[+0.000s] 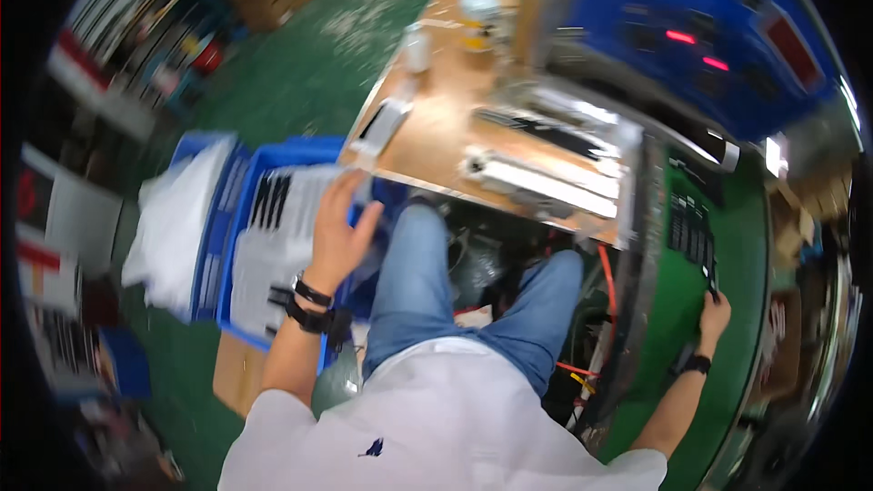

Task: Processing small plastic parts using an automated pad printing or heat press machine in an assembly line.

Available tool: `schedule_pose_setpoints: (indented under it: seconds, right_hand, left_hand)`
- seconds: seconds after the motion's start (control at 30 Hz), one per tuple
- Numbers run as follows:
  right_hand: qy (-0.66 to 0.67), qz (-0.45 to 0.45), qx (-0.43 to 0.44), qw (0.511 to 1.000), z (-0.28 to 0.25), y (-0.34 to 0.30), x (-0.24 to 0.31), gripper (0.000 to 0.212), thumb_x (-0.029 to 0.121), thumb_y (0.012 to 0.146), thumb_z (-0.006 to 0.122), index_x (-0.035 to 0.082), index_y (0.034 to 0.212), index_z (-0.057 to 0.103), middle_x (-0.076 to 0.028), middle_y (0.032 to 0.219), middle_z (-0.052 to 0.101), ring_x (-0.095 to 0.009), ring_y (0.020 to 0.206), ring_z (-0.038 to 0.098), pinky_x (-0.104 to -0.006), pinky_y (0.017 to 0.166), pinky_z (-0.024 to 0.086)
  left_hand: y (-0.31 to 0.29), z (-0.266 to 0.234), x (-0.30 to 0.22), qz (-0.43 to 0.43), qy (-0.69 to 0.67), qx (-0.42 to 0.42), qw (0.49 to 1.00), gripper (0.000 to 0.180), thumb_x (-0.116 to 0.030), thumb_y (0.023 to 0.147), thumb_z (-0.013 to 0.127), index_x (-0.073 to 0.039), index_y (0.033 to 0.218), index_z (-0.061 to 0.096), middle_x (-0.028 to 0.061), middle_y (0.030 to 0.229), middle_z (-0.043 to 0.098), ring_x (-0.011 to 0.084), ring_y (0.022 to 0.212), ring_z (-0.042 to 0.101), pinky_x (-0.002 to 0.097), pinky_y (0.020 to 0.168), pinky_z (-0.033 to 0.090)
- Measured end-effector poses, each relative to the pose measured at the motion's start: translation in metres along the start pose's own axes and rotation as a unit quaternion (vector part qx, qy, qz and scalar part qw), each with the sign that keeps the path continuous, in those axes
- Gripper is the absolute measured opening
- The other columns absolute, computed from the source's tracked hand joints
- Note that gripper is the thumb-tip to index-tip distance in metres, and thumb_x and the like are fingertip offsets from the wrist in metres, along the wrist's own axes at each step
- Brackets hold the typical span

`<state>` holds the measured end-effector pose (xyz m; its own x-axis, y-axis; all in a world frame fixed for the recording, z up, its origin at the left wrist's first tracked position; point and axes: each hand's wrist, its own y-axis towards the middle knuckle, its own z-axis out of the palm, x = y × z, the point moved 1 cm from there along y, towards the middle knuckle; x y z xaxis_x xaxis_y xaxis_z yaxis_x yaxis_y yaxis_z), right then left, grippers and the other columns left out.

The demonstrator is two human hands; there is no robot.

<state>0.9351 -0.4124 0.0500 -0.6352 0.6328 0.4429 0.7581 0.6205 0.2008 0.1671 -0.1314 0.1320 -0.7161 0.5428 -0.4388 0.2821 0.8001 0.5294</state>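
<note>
My left hand [339,235] hovers at the near right part of a blue bin [238,218], fingers apart and nothing in them. Inside that bin lie pale grey sheets or trays [259,264], with several black strips [271,202] on top. Far to the right, my right hand [715,316] pinches the near end of a thin dark strip [712,280] over a green belt-like surface [657,359]. Beyond it, several dark flat pieces [688,223] lie in rows on the green. Motion blur hides their exact kind.
A wooden table [436,150] stands ahead, bearing a phone-like white item [384,125], a yellow-and-white container [477,23] and a bright metal fixture [546,184]. A blue machine [627,45] with red displays rises behind. White bags [177,218] fill a second bin at left.
</note>
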Motion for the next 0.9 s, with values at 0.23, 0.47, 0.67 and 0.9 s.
schedule_pose_setpoints:
  seconds: [0.23,0.47,0.67,0.9]
  right_hand:
    - [-0.155,-0.087,0.055,0.983,0.015,0.079,-0.023,0.051,0.018,0.093,0.067,-0.010,0.136,0.061,-0.029,0.131,0.067,-0.040,0.123,0.065,-0.0426,0.107,0.049]
    - [-0.170,-0.050,0.055,0.983,-0.002,0.076,0.095,0.055,0.018,0.094,0.068,-0.006,0.142,0.058,-0.028,0.129,0.068,-0.036,0.121,0.066,-0.0409,0.105,0.050]
    - [0.035,-0.198,0.110,0.973,-0.021,0.017,0.245,0.040,0.016,0.098,0.070,0.003,0.136,0.065,-0.001,0.080,0.057,-0.011,0.073,0.052,-0.0286,0.068,0.047]
    - [0.160,-0.276,0.164,0.933,-0.016,-0.055,0.396,0.039,0.010,0.097,0.072,0.005,0.135,0.065,0.000,0.091,0.061,-0.008,0.074,0.054,-0.0252,0.067,0.048]
  left_hand:
    - [-0.243,-0.095,0.198,-0.493,0.083,-0.113,0.859,0.066,-0.029,0.086,0.085,0.003,0.138,0.061,0.0232,0.129,0.067,0.0331,0.118,0.066,0.0431,0.100,0.053]
    - [-0.292,-0.098,0.206,-0.505,0.226,-0.021,0.832,0.082,-0.052,0.070,0.092,0.007,0.121,0.069,0.0280,0.119,0.070,0.0412,0.106,0.069,0.0452,0.092,0.056]
    - [-0.244,-0.061,0.216,-0.518,0.202,0.153,0.817,0.076,-0.065,0.060,0.090,0.001,0.094,0.071,0.0245,0.103,0.071,0.0429,0.099,0.065,0.0505,0.086,0.052]
    - [-0.261,-0.037,0.206,-0.418,0.060,-0.054,0.905,0.068,-0.018,0.075,0.089,0.004,0.125,0.050,0.0200,0.102,0.067,0.0386,0.091,0.067,0.0483,0.086,0.053]
